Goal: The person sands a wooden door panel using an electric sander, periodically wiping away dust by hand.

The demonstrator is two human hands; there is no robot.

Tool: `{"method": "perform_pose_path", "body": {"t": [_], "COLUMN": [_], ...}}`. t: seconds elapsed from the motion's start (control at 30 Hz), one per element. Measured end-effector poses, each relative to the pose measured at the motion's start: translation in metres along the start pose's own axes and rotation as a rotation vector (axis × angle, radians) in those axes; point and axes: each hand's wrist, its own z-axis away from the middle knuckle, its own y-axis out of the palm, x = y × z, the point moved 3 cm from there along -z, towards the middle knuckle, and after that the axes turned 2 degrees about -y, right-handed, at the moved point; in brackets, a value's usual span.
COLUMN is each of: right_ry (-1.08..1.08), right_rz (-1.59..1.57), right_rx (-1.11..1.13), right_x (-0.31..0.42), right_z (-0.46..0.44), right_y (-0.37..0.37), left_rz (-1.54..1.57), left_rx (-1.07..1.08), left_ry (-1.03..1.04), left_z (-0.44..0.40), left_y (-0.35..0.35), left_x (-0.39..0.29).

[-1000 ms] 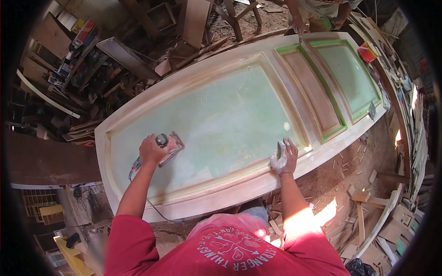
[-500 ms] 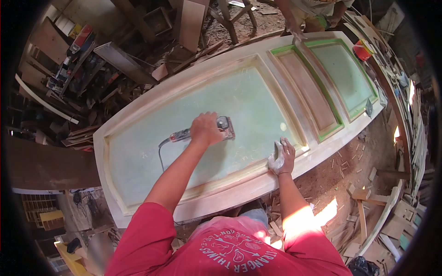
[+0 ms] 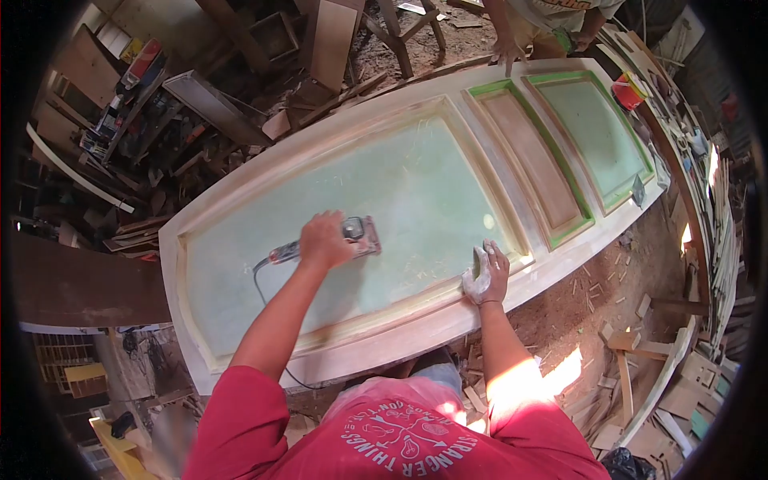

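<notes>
Door point(image 3: 400, 336) across ctr., w/ sander point(image 3: 368, 234) on lg. panel point(image 3: 424, 168) at L, narrow panel point(image 3: 532, 152) btwn it & end panel point(image 3: 592, 120) at R, 2nd person point(image 3: 560, 20) behind, bucket point(image 3: 629, 92) nr. far R corner.

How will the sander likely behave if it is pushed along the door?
The sander will probably slide rather than roll, since its wide base faces the flat panel. Its body looks stiff; the thin, curved cord should bend.

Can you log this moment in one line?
left hand: gripping corded sander | sander: on green panel | right hand: on frame, near side | co-worker's hand: far edge
</notes>
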Motion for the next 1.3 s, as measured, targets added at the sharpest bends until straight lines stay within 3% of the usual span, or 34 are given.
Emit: {"method": "perform_pose_path", "body": {"t": [0.27,0.47,0.57,0.7,1.1,1.3], "right_ry": [0.01,0.023,0.027,0.017,0.01,0.013], "right_rz": [0.003,0.003,0.003,0.008,0.005,0.007], "right_rx": [0.006,0.016,0.021,0.017,-0.002,0.024], "right_x": [0.004,0.001,0.002,0.003,0.004,0.0], "right_z": [-0.001,0.0,0.0,0.001,0.0,0.003], "right_y": [-0.003,0.001,0.001,0.0,-0.001,0.0], "left_rz": [-0.061,-0.102,-0.107,-0.029,0.022,0.052], "left_rx": [-0.068,-0.163,-0.23,-0.104,0.03,0.134], "left_ry": [-0.361,-0.41,-0.35,-0.373,0.023,0.103], "left_z": [0.043,0.071,0.073,0.049,-0.021,-0.009], "left_y": [-0.008,-0.01,-0.005,-0.011,0.009,0.009], "left_x": [0.147,0.182,0.173,0.114,-0.073,-0.087]}}
